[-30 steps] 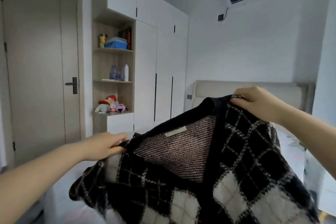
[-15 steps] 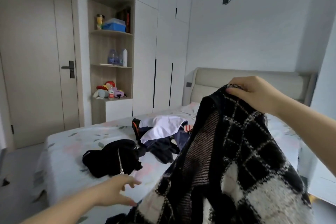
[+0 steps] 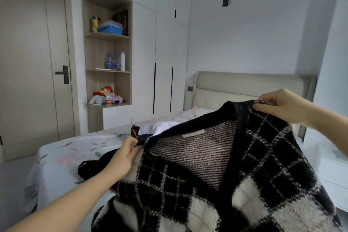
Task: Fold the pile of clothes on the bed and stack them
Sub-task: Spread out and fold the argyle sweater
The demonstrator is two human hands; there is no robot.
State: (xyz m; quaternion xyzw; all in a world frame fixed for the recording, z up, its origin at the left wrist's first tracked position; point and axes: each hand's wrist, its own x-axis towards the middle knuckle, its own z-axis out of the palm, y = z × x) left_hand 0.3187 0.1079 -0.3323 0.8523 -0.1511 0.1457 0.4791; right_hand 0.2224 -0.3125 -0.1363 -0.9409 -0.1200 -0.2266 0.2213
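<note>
A black-and-white argyle knit cardigan [image 3: 254,165] hangs spread in the air in front of me, its striped inside and neck label facing me. My left hand [image 3: 125,156] pinches its left shoulder and my right hand [image 3: 282,106] grips its right shoulder, higher up. Behind it on the bed [image 3: 62,154] lie a black garment [image 3: 94,165] and a heap with a white garment [image 3: 160,126] on top. The cardigan hides most of that heap.
A beige headboard [image 3: 244,84] stands at the bed's far end. White wardrobes with open wooden shelves [image 3: 109,69] holding bottles, a blue box and toys line the left wall beside a closed door [image 3: 32,62]. A white nightstand [image 3: 335,179] sits at the right.
Half a second ago my left hand was empty and low while the cardigan dangled from my right hand. Now my left hand has taken hold of the left shoulder and the cardigan is spread again.
</note>
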